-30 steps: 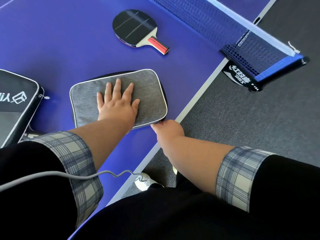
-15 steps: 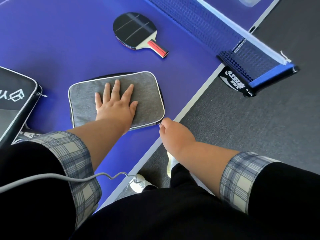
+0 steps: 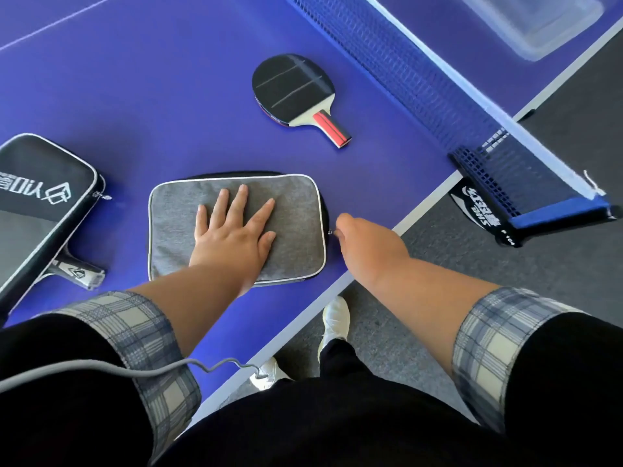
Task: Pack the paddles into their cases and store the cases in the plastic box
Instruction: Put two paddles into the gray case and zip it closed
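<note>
Pressing flat with straight fingers, left hand (image 3: 232, 241) pins the grey case (image 3: 175, 230), loose paddle (image 3: 293, 92) lying beyond it, while right hand (image 3: 371, 244) pinches the zip pull (image 3: 332, 231), now carried from near corner up the right edge, so zipping judged under way, plastic box (image 3: 539, 25) waiting far right.

Two paddles (image 3: 293, 89) (image 3: 76, 274), two cases (image 3: 296, 210) (image 3: 33, 214), one plastic box (image 3: 536, 25), one net (image 3: 404, 72)
</note>
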Demonstrator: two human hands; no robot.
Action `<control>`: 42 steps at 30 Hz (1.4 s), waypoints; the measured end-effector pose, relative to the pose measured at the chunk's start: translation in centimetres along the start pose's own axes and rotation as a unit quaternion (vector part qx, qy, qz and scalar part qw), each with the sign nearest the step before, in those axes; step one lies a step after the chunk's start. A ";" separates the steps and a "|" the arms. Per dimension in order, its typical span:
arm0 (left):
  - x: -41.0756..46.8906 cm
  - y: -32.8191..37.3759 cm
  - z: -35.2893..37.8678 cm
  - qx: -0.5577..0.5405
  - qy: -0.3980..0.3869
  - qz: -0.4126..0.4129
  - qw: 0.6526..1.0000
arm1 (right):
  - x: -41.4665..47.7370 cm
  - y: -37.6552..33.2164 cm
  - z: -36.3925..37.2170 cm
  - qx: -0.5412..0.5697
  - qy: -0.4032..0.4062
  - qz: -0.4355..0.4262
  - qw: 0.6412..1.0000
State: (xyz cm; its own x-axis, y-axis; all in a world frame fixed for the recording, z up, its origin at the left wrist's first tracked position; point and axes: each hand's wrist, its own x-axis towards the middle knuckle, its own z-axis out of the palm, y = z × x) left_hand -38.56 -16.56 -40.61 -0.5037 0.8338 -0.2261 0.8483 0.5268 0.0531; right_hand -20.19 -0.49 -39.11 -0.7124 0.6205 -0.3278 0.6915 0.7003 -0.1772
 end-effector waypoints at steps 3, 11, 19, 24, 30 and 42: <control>-0.1 0.2 -0.2 0.014 -0.010 -0.001 1.000 | 2.5 0.6 -1.1 -0.011 0.002 -0.025 1.000; -0.2 0.4 -1.0 0.019 -0.019 -0.007 1.000 | 9.7 1.1 -3.5 -0.031 -0.013 -0.098 0.995; -0.1 0.4 -0.7 0.019 -0.003 0.003 1.000 | 14.6 -1.6 -4.2 -0.033 -0.011 -0.206 0.978; 0.0 0.4 -0.8 0.019 -0.003 0.006 1.000 | 16.1 -3.5 -4.2 -0.053 -0.019 -0.246 0.968; 0.0 0.5 -1.1 0.004 -0.006 -0.004 1.000 | 16.9 -6.3 -4.7 -0.011 -0.028 -0.296 0.955; 0.1 0.6 -1.0 -0.057 -0.032 -0.021 0.998 | 13.0 -9.6 -3.8 0.078 0.046 -0.168 0.982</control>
State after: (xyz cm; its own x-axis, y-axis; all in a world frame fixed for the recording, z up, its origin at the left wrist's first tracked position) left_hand -38.24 -16.00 -39.59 -0.5240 0.8002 -0.2916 0.8009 0.5795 0.1509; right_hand -36.55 2.17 -38.10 -0.9060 0.3985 -0.1423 0.4207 0.8123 -0.4039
